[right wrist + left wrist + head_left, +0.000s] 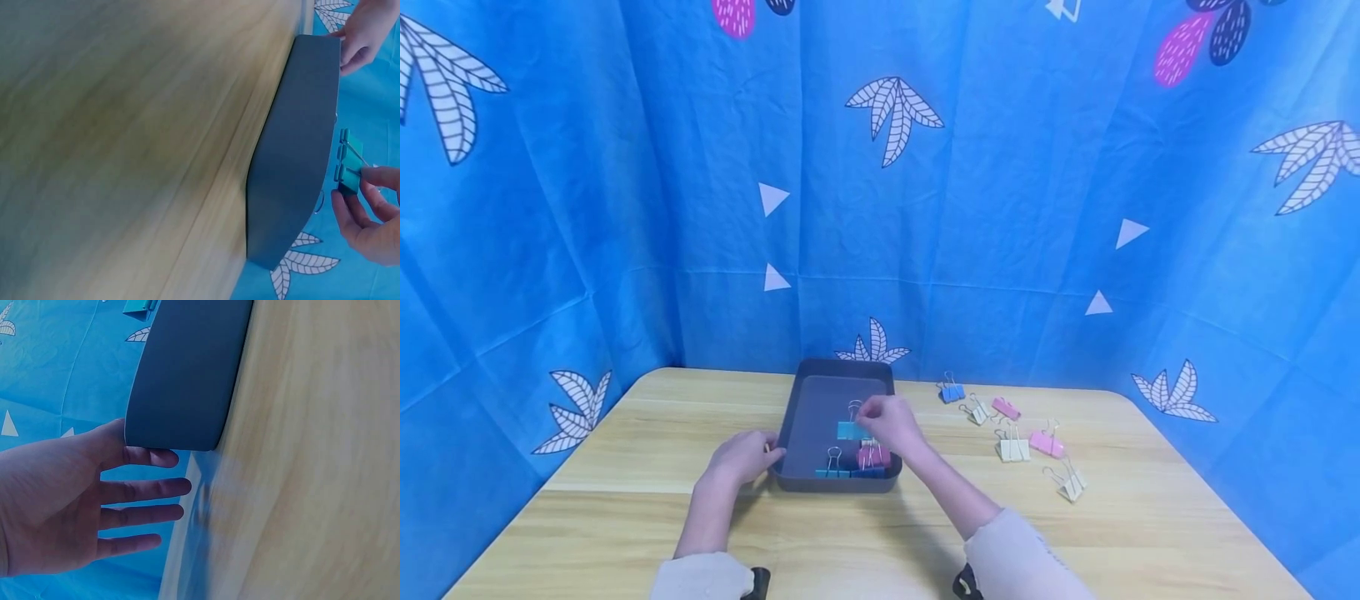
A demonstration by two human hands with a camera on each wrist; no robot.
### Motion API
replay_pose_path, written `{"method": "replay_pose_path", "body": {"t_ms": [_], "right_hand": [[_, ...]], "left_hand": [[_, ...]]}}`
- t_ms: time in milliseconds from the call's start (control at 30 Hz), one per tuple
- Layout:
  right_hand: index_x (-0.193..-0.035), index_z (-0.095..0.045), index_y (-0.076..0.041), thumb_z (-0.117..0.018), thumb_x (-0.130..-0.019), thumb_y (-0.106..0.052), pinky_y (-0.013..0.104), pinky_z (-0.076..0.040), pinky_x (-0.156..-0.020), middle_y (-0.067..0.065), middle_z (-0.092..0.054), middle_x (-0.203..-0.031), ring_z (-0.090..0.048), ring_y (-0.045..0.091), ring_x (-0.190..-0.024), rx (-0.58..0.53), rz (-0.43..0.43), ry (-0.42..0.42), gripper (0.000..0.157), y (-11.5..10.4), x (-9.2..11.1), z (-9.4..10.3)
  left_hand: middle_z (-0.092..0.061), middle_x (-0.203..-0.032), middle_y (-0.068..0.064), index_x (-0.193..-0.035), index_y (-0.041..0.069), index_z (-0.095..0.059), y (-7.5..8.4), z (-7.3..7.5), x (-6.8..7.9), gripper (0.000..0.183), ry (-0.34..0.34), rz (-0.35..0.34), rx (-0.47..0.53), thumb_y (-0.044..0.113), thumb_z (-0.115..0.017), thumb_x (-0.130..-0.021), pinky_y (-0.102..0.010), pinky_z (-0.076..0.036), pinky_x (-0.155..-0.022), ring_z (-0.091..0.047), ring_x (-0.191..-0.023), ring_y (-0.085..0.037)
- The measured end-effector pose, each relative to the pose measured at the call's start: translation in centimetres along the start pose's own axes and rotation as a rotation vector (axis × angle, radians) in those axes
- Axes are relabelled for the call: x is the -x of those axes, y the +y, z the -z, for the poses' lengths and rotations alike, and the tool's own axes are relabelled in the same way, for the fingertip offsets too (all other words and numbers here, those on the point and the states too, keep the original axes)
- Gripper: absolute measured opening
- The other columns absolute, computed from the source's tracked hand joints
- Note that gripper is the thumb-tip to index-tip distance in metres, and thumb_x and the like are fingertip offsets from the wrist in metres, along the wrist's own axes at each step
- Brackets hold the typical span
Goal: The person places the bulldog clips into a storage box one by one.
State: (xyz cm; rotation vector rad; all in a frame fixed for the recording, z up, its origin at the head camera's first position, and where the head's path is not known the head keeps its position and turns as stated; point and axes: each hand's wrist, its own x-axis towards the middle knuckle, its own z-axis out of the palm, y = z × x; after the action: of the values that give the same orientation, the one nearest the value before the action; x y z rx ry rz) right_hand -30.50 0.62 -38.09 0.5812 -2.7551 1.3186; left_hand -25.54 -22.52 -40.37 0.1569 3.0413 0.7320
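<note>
My right hand (pixel 891 423) pinches a teal binder clip (pixel 852 431) above the dark grey tray (pixel 837 485). In the right wrist view, the clip (pixel 352 161) is held beyond the tray's rim between thumb and fingers. On the tray's left side, my left hand (pixel 743 458) holds the wall, its thumb hidden behind the rim in the left wrist view. There, the other fingers (pixel 147 488) extend straight outside the tray. Inside the tray, near its front, lie a dark pink binder clip (pixel 874 457), another teal one (pixel 832 473) and a dark blue one (pixel 868 472).
Right of the tray, loose binder clips lie on the wooden table (pixel 647 467): a blue one (pixel 952 392), pale yellow ones such as this clip (pixel 1015 450), and pink ones such as this clip (pixel 1047 443). A blue patterned curtain (pixel 880 225) hangs behind the table.
</note>
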Motion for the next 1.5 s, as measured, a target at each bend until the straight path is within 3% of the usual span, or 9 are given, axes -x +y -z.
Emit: {"method": "replay_pose_path", "body": {"t_ms": [533,833,1100,1267,1500], "right_hand": [[-0.081,-0.065,-0.003,-0.063,-0.084,-0.006,0.023,-0.049,-0.053,0.002,-0.063,-0.075,-0.060,0.020,-0.058,0.005,-0.019,-0.023,0.004,-0.2,-0.1,-1.8],[-0.078,-0.066,-0.003,-0.064,-0.083,-0.002,0.022,-0.047,-0.052,0.004,-0.063,-0.071,-0.054,0.011,-0.047,0.115,0.035,-0.045,0.004,0.0,0.4,-2.7],[-0.079,-0.070,-0.005,-0.066,-0.082,-0.007,0.027,-0.050,-0.065,0.004,-0.067,-0.077,-0.060,0.011,-0.062,0.300,0.109,-0.068,0.005,0.3,0.7,-3.3],[-0.076,-0.071,-0.006,-0.066,-0.082,-0.005,0.026,-0.049,-0.061,0.003,-0.067,-0.074,-0.057,0.009,-0.056,0.314,0.102,-0.092,0.008,0.4,0.5,-3.4],[-0.076,-0.072,-0.005,-0.068,-0.081,-0.008,0.027,-0.050,-0.062,0.005,-0.067,-0.073,-0.060,0.012,-0.060,0.313,0.074,-0.093,0.007,0.4,0.4,-3.3]], "left_hand": [[-0.054,-0.071,0.000,-0.098,0.003,-0.065,-0.2,-0.1,-0.1,0.019,0.000,-0.001,0.012,0.020,-0.058,-0.090,-0.032,-0.042,-0.057,-0.049,-0.063,-0.015],[-0.055,-0.071,0.000,-0.103,0.003,-0.065,-0.2,-0.2,-0.1,0.023,-0.003,0.030,0.020,0.020,-0.059,-0.090,-0.031,-0.042,-0.057,-0.049,-0.064,-0.015],[-0.055,-0.072,0.001,-0.103,0.002,-0.065,-0.2,-0.1,0.0,0.024,-0.004,0.012,0.007,0.021,-0.058,-0.090,-0.032,-0.043,-0.058,-0.049,-0.065,-0.015],[-0.056,-0.073,0.001,-0.102,0.002,-0.065,-0.3,-0.2,0.0,0.023,-0.002,0.015,0.011,0.021,-0.058,-0.090,-0.033,-0.043,-0.059,-0.050,-0.066,-0.015],[-0.055,-0.070,0.000,-0.102,0.003,-0.066,-0.3,-0.2,0.0,0.022,-0.004,0.034,0.030,0.020,-0.058,-0.090,-0.031,-0.041,-0.056,-0.049,-0.063,-0.015]]}}
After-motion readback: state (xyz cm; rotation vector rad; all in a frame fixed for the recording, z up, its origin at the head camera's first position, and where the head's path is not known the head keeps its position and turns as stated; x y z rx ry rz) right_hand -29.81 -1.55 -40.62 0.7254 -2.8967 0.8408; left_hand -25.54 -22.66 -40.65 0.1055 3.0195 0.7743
